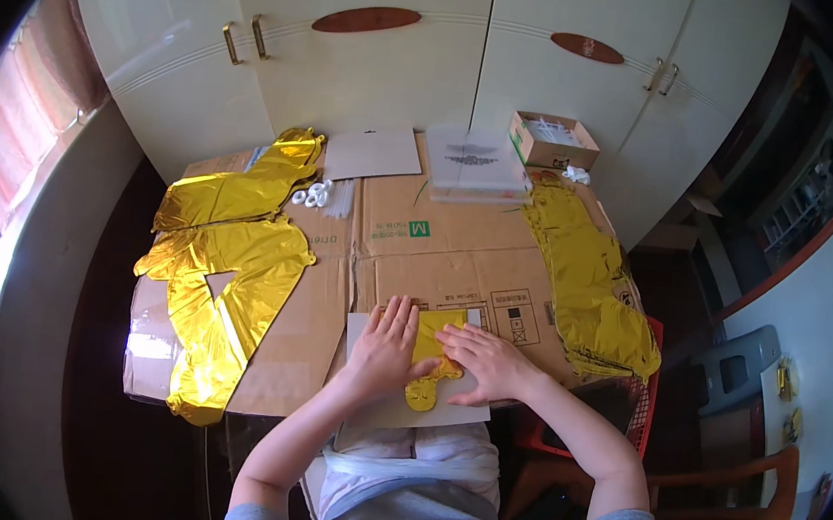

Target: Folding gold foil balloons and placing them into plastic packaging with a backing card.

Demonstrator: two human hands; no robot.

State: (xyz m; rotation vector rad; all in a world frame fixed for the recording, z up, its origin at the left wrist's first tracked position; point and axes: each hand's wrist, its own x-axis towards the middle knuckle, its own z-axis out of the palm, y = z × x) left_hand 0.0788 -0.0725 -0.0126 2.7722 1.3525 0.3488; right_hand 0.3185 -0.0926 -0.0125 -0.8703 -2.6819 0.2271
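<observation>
Both hands flat, palms down, fingers spread: left hand [387,349] & right hand [483,360] press small gold foil balloon [430,362] onto white card [392,410] at table [308,350] near edge, forearms angled inward.

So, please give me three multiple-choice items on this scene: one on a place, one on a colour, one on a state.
1. Where does the small cardboard box stand?
A. far right of the table
B. near left corner
C. on the floor

2. What colour is the foil piece under the hands?
A. silver
B. gold
C. red

3. How are the left hand and right hand?
A. raised in the air
B. pressed flat on the foil
C. holding scissors

Answers: 1 A, it sits at the far edge near the cupboard; 2 B, it shines yellow-gold; 3 B, both palms lie open on it.
</observation>
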